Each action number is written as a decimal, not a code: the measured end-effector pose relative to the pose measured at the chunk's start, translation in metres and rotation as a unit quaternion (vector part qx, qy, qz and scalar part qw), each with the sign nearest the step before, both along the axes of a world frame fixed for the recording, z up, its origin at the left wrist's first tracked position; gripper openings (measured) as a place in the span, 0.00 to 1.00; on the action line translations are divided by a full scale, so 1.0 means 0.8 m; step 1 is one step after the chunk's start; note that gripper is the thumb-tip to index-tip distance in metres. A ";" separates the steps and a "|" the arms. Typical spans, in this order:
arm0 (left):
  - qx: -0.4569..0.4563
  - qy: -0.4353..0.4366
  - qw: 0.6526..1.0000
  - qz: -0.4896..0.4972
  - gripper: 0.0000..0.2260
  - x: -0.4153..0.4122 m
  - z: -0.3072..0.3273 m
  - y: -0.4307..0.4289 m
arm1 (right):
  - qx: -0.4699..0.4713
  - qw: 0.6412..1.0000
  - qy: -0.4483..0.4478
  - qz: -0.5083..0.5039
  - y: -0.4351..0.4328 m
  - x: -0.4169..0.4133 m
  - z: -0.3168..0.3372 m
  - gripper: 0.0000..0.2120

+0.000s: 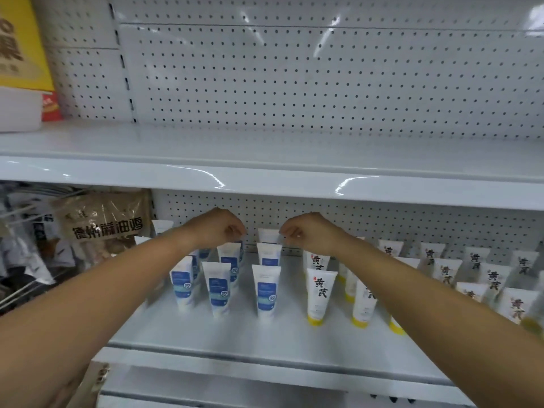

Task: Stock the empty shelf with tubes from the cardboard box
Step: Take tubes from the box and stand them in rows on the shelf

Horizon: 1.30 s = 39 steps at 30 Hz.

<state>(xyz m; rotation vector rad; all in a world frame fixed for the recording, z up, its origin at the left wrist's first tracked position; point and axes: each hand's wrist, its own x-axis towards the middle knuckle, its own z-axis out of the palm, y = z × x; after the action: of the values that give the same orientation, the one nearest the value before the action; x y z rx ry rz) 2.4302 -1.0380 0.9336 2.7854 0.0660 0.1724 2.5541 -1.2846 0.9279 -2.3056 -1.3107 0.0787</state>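
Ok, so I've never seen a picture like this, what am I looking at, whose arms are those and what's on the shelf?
There is no machine here: one wide-angle camera sits on a person's head, looking forward and down, so the two bare arms are the wearer's own. The left hand and right hand reach to the back of a white metal shelf, fingers curled downward over the rear tubes; whether either actually grips one is too blurred to tell. Standing cap-down on that shelf are white plastic tubes with blue labels on the left and white tubes with yellow caps and black characters on the right. Behind is a white perforated back panel.
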 end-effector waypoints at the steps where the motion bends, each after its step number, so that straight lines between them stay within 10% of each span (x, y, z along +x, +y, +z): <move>1: 0.001 0.002 1.000 0.003 0.10 -0.011 0.002 0.013 | 0.002 1.000 0.010 0.001 0.011 -0.005 -0.001 0.14; 15: -0.016 0.036 0.999 -0.015 0.10 -0.092 -0.004 0.104 | 0.031 0.999 0.040 0.016 0.073 -0.053 0.000 0.12; 27: 0.040 0.087 0.995 -0.004 0.13 -0.111 -0.024 0.127 | -0.203 0.977 -0.049 0.039 0.053 -0.076 -0.020 0.13; 39: 0.032 0.087 0.996 0.006 0.15 -0.108 -0.033 0.130 | -0.200 0.977 -0.069 0.025 0.053 -0.080 -0.027 0.14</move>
<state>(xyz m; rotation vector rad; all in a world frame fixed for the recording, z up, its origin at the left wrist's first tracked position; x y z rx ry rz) 2.3440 -0.9340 0.9073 2.8582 0.1225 -0.0665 2.4904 -1.2426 0.9065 -2.6529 -1.5386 0.2219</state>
